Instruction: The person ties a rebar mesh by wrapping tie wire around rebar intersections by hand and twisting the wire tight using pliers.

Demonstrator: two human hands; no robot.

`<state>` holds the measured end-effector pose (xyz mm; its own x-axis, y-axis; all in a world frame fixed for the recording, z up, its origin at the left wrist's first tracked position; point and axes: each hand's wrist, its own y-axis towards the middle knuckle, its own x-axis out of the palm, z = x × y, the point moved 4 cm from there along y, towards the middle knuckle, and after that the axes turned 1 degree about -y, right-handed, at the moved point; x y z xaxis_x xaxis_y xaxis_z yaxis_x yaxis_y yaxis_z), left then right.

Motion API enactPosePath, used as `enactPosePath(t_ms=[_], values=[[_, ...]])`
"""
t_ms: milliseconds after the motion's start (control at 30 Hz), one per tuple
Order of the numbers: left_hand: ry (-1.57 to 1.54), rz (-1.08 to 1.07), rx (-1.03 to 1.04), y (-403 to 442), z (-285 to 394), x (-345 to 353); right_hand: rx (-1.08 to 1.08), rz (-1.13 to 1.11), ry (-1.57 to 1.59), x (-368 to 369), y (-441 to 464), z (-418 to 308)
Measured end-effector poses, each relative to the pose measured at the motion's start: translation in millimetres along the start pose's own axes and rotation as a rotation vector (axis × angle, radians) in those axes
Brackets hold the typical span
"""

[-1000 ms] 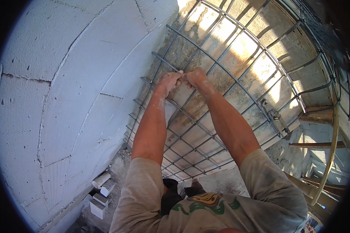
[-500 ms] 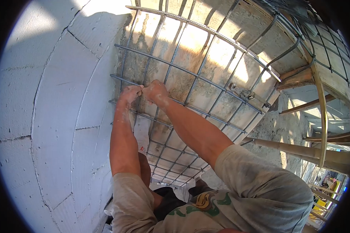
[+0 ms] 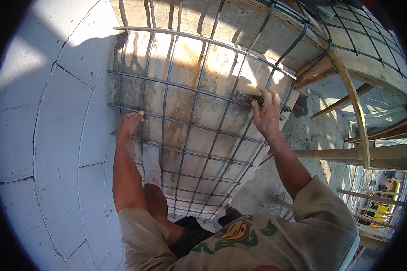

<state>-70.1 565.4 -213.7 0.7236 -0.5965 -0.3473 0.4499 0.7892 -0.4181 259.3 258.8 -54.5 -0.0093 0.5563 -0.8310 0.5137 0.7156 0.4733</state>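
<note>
A grid of steel rebar lies over a stained board surface. My left hand is closed at a bar crossing near the wall side of the grid, fingertips pressed together; anything pinched there is too small to make out. Over the right part of the grid, my right hand has its fingers curled round a dirty metal tool lying on the bars. My white-socked foot stands on the board, below my left hand.
A pale block wall rises along the left. At the right are a wooden brace, horizontal poles and another rebar grid. A thick curved bar crosses the upper part of the grid.
My hands were together at a bar crossing; my right hand has moved away to the right and onto the tool. My left hand remains at the crossing. The view has shifted to the right.
</note>
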Motion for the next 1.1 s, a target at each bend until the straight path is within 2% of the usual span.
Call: enactPosePath(t_ms=[67, 167, 267, 433, 500, 600, 700, 767, 833, 900, 967, 1033, 1100], values=[[0.003, -0.031, -0.070, -6.6, 7.0, -1.9, 0.177, -0.280, -0.135, -13.5, -8.1, 56.2], [-0.041, -0.033, -0.110, -10.1, 6.1, 0.2, 0.054, -0.536, -0.251, -18.2, -17.4, 86.8], [0.004, -0.017, -0.104, -3.8, -1.7, -1.0, 0.023, -0.568, -0.347, -13.7, -13.9, 73.9], [0.452, -0.024, 0.021, -7.4, 30.5, -6.9, -0.072, -0.627, -0.420, -4.5, -13.8, 81.4], [0.429, -0.030, 0.019, -7.2, 31.1, -7.4, -0.128, -0.621, -0.399, -4.5, -15.3, 87.5], [0.415, 0.027, 0.016, -8.7, 19.9, -7.3, 0.041, -0.643, -0.214, -26.9, -4.7, 51.7], [0.375, 0.092, -0.004, -13.6, 14.4, -5.4, 0.493, -0.850, 0.210, -19.5, -32.5, 34.1], [0.320, 0.156, -0.024, -22.1, 18.3, -6.5, 0.836, -0.811, 0.615, -2.8, -78.9, 10.0], [0.166, 0.062, -0.093, -29.3, 26.1, -14.0, 0.934, -0.681, 1.132, 8.1, -116.4, -26.4], [0.099, 0.040, -0.111, -35.6, 20.8, -19.6, 0.926, -0.699, 1.229, 19.7, -142.0, -68.5], [0.100, 0.092, -0.043, -30.9, 15.5, -17.3, 0.837, -0.878, 1.298, 56.2, -163.1, -102.7], [0.054, 0.076, 0.023, -23.5, 14.2, -17.8, 0.931, -1.020, 1.352, 87.1, -163.0, -137.3], [0.078, 0.095, 0.069, -23.1, 8.1, -18.2, 0.883, -1.053, 1.370, 127.5, -164.8, -166.3]])
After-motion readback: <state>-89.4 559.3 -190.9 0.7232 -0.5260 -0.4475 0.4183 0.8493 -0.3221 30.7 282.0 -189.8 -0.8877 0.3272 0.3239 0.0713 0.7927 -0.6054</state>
